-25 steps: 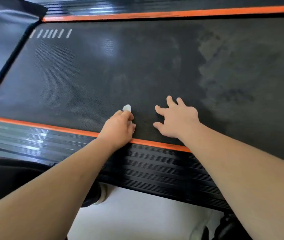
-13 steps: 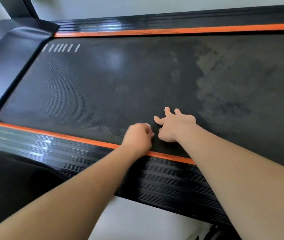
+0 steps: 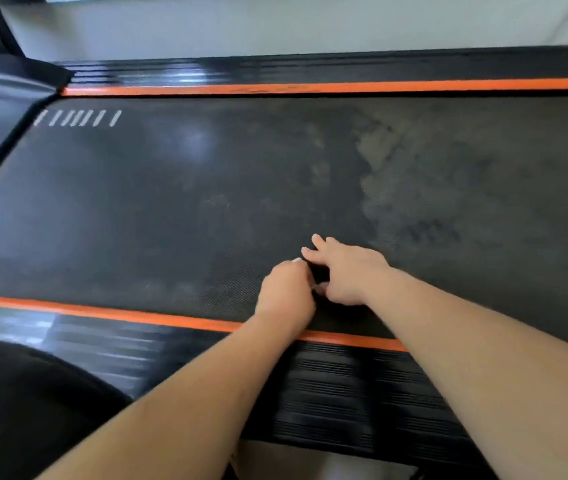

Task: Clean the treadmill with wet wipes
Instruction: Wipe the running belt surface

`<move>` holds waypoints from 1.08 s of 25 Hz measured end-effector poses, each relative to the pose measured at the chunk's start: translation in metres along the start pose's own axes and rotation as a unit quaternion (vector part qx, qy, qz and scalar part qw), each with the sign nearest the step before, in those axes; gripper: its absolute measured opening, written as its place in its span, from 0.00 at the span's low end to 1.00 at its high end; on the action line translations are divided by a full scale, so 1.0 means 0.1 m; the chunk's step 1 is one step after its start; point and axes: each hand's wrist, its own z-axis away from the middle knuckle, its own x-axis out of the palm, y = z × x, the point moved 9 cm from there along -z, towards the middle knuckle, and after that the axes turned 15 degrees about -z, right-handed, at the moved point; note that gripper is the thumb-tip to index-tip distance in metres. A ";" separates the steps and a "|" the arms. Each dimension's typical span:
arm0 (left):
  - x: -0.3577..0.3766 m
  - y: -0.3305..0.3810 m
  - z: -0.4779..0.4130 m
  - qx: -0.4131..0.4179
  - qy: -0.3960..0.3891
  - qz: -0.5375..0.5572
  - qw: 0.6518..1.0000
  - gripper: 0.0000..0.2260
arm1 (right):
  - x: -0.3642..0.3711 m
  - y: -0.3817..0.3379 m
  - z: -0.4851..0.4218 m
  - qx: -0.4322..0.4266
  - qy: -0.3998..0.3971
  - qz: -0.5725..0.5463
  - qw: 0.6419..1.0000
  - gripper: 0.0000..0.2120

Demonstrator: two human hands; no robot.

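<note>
I see my left hand curled into a loose fist on the treadmill belt, just inside the near orange stripe. Its fingers are closed around a wet wipe; only a small white corner shows at the knuckles, so I cannot tell how much wipe is bunched inside. My right hand lies just beside it, touching or nearly touching, with fingers spread and pressed flat on the belt, holding nothing.

I judge the step to be scrubbing the belt near that stripe. To do it well I would keep the wipe flattened under the fingertips rather than balled in the fist, press firmly into the textured weave, and work in overlapping strokes away from the stripe toward the grey, dusty patch farther out and to the right. The right hand should brace the belt so it does not slide.

By count: two hands, one wipe in view, one belt, two orange stripes, the near one and the far one, a ribbed side rail outside each stripe, and one row of white dashes at the belt's far left corner.
</note>
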 end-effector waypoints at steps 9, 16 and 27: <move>-0.04 0.44 0.01 -0.042 0.054 0.081 0.994 0.06 | -0.58 0.97 0.80 0.145 0.109 -0.017 0.983 0.23; -0.25 1.00 -0.65 0.085 0.073 -0.003 0.994 0.08 | -0.82 1.26 0.61 0.022 0.273 0.036 0.961 0.14; 0.03 1.29 -0.13 0.057 0.074 -0.021 0.995 0.07 | -1.04 1.51 0.82 0.018 0.194 0.021 0.981 0.18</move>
